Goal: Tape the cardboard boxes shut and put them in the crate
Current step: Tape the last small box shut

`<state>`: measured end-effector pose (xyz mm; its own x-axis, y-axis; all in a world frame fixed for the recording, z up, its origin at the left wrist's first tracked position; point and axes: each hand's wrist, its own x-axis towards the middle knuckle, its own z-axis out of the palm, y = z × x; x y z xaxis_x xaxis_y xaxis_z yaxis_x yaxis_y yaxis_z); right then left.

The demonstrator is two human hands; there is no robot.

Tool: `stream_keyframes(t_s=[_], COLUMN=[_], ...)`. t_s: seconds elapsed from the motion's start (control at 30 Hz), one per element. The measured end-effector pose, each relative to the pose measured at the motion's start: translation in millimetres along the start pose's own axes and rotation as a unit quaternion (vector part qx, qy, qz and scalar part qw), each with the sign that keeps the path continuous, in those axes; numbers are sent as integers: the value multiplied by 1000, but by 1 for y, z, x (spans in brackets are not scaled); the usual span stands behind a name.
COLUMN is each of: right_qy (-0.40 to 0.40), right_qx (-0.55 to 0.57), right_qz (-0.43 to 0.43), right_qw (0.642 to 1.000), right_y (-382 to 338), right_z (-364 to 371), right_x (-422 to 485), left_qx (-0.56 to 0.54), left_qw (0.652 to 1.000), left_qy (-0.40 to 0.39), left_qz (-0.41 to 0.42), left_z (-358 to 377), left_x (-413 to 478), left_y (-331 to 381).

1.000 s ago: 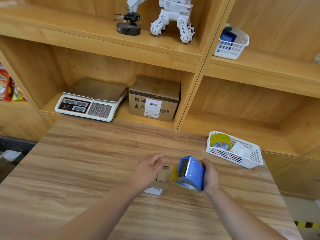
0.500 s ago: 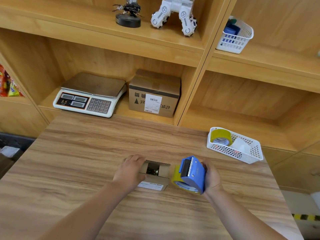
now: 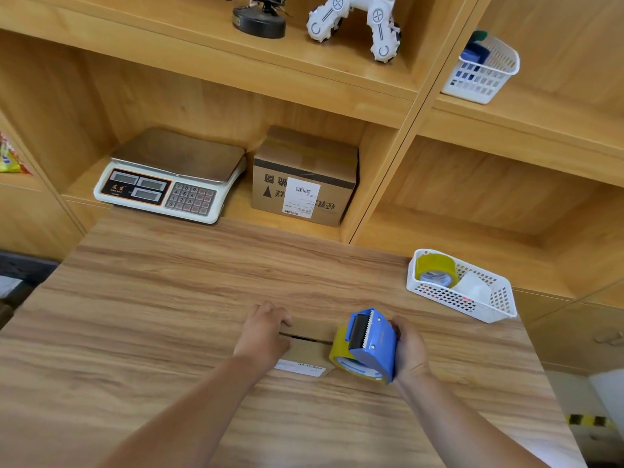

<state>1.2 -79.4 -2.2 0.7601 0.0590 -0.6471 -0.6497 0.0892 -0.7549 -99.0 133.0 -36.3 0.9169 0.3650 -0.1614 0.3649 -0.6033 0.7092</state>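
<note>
The small cardboard box [image 3: 309,349] lay on the wooden table [image 3: 152,315], its top flaps folded down with a thin dark seam between them and a white label on the side nearest the person. The left hand [image 3: 265,332] covered the box's left end, fingers bent over the far flap and holding it down. Touching the right end of the box was a blue tape dispenser [image 3: 371,346] loaded with a yellowish roll, its toothed blade facing up. The right hand [image 3: 410,352] was wrapped around the dispenser's body from the right, gripping it.

Beyond the box and to its right, near the table's far corner, sat a white basket [image 3: 486,307] holding a yellow tape roll [image 3: 435,270] and a pale object, possibly a second roll, too blurred to make out. Well beyond the box, on the shelf behind the table, stood a weighing scale [image 3: 172,173] to the left and a larger cardboard box [image 3: 304,184] with a barcode label straight ahead. One shelf higher up, a white toy robot [image 3: 358,21] stood above the larger box.
</note>
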Motion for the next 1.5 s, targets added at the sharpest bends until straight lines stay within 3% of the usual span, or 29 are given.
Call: stream_keyframes(t_s=[0.23, 0.63, 0.83, 1.1, 1.5], right_qy=[-4, -47, -64, -59, -32], right_qx=[-2, -5, 12, -40, -111], right_qz=[1, 37, 58, 49, 11], right_qw=[1000, 998, 996, 996, 993], right_y=[0, 5, 3, 4, 2], right_z=[16, 29, 25, 27, 26], right_x=[8, 28, 32, 33, 27], left_qx=[18, -1, 70, -183, -179], left_qw=[999, 1000, 997, 980, 964], left_qy=[-24, 7, 17, 71, 187], left_qz=[21, 14, 34, 29, 56], left_z=[-2, 0, -6, -23, -10], left_x=[2, 0, 3, -24, -47], left_y=[-11, -8, 5, 71, 85])
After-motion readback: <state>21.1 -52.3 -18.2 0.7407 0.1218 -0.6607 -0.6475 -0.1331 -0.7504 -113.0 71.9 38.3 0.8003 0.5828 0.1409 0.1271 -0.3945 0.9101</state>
